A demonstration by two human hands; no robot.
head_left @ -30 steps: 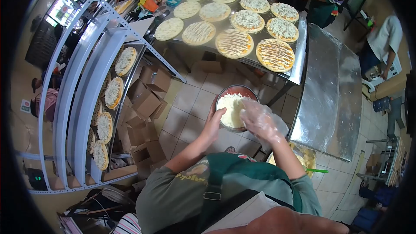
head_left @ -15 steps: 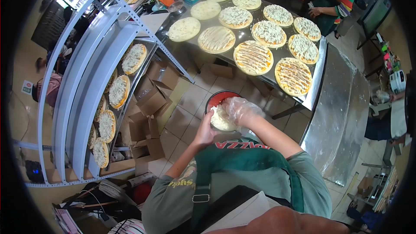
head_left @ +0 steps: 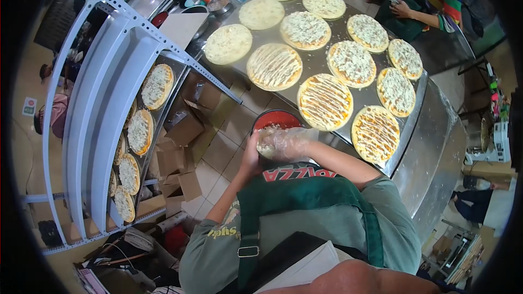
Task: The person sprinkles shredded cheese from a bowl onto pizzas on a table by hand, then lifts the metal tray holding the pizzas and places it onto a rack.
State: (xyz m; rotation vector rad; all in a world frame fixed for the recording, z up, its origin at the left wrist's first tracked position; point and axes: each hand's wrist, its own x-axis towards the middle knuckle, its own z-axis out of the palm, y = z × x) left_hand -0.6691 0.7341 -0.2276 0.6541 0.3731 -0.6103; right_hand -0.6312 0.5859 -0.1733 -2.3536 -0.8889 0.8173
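Note:
My left hand [head_left: 250,152] grips the left side of a bowl with a red inside [head_left: 279,118], held in front of my apron. White grated cheese [head_left: 265,148] shows in it. My right hand [head_left: 289,144], in a clear plastic glove, is down in the bowl with its fingers curled into the cheese; the fingertips are partly hidden. Just beyond the bowl, on the metal table, lie a pizza with brown and white sauce stripes [head_left: 325,102] and another striped pizza [head_left: 376,134]. A paler striped pizza [head_left: 274,67] lies to their left.
Several cheese-topped pizzas [head_left: 352,64] cover the table's far part. To the left, a grey metal rack [head_left: 117,103] holds more pizzas [head_left: 140,132]; cardboard boxes [head_left: 182,130] stand beside it. Across the table is a person in a striped sleeve [head_left: 452,0]. A steel surface [head_left: 430,152] adjoins on the right.
My view has shifted, and the table with its pizzas appears closer. My right hand has moved left and lower over the cheese, covering most of it. The left hand still holds the bowl.

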